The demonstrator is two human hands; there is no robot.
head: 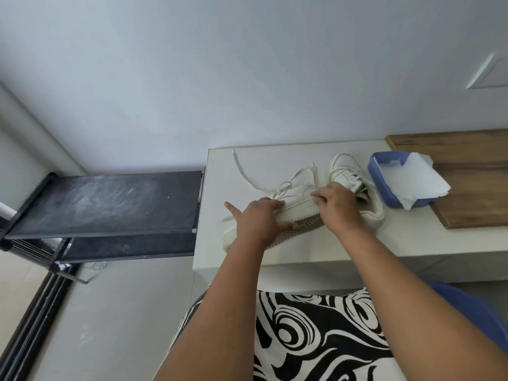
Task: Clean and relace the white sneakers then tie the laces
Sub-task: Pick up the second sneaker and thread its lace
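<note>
While the near sneaker [295,213] lies tipped on its side at the middle of the frame, sole edge toward the camera, both hands are on it over the white surface [316,251]. The left hand [255,220] presses flat on the shoe's toe half, fingers mostly straight, the forefinger stretched out to the left and clear of the shoe. The right hand [336,204] sits at the lace area, its fingers curled and pinching at the lace [247,174]; just how much they hold I cannot tell. One loose end of that lace trails away toward the upper left across the surface. Just behind and right of the hands stands the second sneaker [346,171], toe pointing up the frame, touching the first. Further right, a blue container [380,182] with a white paper sheet [412,180] draped in it rests partly on a wooden board [467,188]. Left of the surface, a dark dusty shelf rack [110,204]. At the bottom, a black-and-white patterned garment [316,334].
</note>
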